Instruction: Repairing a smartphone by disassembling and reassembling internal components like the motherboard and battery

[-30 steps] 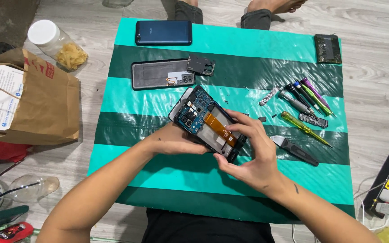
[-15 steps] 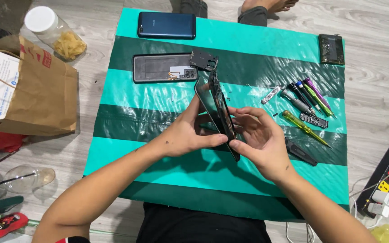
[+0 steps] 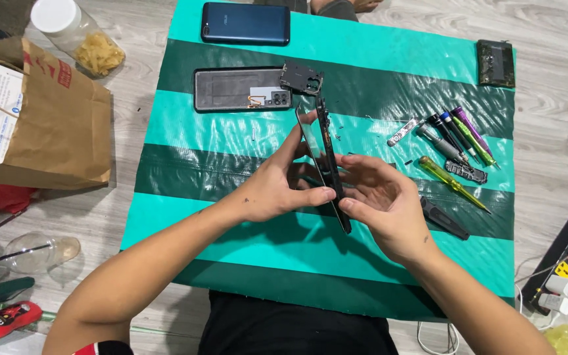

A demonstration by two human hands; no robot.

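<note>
I hold an opened black phone on edge above the green striped mat. My left hand grips its left face, thumb and fingers pinching the lower part. On the other side my right hand clasps the same phone with its fingertips on the edge. The phone's screen panel appears to stand slightly apart from the frame at the top. Its inner side is hidden from me.
On the mat lie a dark back cover, a small black plate, a blue phone, another part, several screwdrivers and a black tool. A paper bag and jar sit left; a power strip right.
The phone lay tilted with its open inside facing me; both hands have turned it up onto its edge and lifted it slightly toward the mat's far side.
</note>
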